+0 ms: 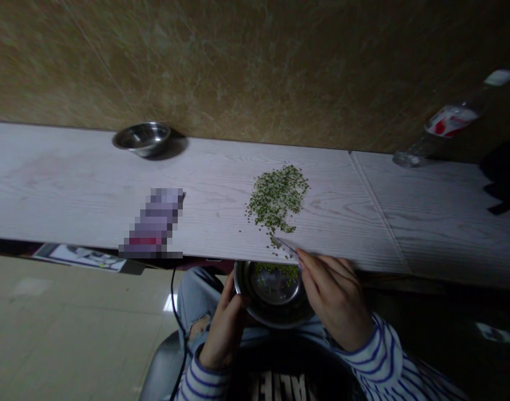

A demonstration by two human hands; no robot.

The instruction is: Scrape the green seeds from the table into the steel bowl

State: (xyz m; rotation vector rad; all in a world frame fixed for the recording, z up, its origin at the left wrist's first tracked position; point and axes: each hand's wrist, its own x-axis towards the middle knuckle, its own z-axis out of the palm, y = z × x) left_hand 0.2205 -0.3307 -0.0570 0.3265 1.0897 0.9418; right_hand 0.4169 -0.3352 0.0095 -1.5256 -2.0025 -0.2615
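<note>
My left hand [230,317] grips the left rim of a steel bowl [275,318], held over my lap just below the table edge. Small green beans lie inside the bowl. My right hand [336,295] is closed around a slim, pointed metal tool [286,245] that resembles tweezers. Its tip touches the tabletop near the lower edge of a spread heap of green beans [276,196]. A few beans are scattered between the heap and the table edge, above the bowl.
A second steel bowl [142,140] stands against the wall at the back left. A blurred-out phone-like object [156,220] lies on the white table [213,184]. At the right are a plastic bottle [451,120] and a dark object [505,175]. A black cable [174,301] hangs below the edge.
</note>
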